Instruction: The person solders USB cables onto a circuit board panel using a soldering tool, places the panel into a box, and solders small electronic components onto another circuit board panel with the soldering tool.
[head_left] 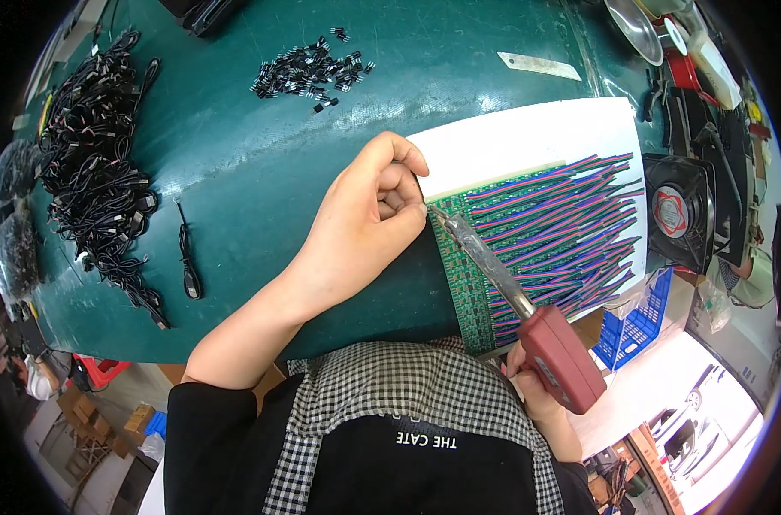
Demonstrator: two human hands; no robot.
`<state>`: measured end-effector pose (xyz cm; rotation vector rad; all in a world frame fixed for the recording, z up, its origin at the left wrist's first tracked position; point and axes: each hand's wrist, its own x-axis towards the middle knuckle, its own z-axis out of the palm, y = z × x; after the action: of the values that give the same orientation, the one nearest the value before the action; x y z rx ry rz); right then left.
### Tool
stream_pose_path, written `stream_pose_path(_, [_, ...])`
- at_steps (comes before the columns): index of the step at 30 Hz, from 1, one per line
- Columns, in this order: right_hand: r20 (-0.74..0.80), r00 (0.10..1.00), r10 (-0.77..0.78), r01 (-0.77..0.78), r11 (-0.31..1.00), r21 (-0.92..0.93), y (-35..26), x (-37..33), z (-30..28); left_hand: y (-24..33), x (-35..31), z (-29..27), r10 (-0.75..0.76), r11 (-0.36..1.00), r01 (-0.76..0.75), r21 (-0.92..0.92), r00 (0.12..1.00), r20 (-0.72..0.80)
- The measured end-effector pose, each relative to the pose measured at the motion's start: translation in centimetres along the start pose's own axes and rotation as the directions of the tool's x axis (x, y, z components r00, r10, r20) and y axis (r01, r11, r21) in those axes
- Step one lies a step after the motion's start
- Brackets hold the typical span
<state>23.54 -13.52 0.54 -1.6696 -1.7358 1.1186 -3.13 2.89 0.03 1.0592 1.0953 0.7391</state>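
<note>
My right hand (535,386), low on the right, grips the dark red handle of a soldering iron (564,359). The iron slants up and left, its tip at the upper left corner of a green circuit board panel (468,296). Beside that tip, my left hand (369,202) has thumb and fingers pinched together at the panel's edge; whatever is between them is too small or hidden to make out. Rows of multicoloured wires (571,227) fan out rightward from the boards. Panel and wires lie on a white sheet (528,133).
Small black parts with metal pins (309,73) are heaped at the back. Bundled black cables (94,163) cover the left side, with one separate cable (187,257) nearby. A blade (539,66) lies at the far right. A black fan (678,210) and a blue basket (635,322) stand right.
</note>
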Motion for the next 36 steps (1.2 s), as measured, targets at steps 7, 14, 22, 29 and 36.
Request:
stream_pose_path(7, [-0.048,0.997,0.067,-0.068,0.997,-0.035,-0.3,-0.1,0.2,0.1,-0.1,0.1,0.006,1.000,-0.006,0.017,1.000,-0.012])
stream_pose_path(14, [-0.085,0.996,-0.005,-0.004,0.994,-0.108,-0.4,0.0,0.3,0.0,-0.1,0.2,0.000,1.000,0.000,0.008,1.000,-0.018])
stream_pose_path(22, [-0.041,0.999,0.017,-0.021,0.995,-0.102,-0.4,0.0,0.2,0.0,-0.1,0.2,0.016,0.999,-0.015,0.030,0.999,-0.028])
stream_pose_path(29, [-0.090,0.995,0.036,-0.030,0.998,0.060,-1.4,0.9,0.2,0.0,-0.2,0.1,0.018,0.999,-0.017,0.046,1.000,-0.023])
stream_pose_path(36, [-0.028,0.952,0.304,-0.197,0.681,0.706,-2.6,1.6,-0.1,-0.1,-0.1,0.2,0.024,0.998,-0.022,0.054,0.999,-0.028])
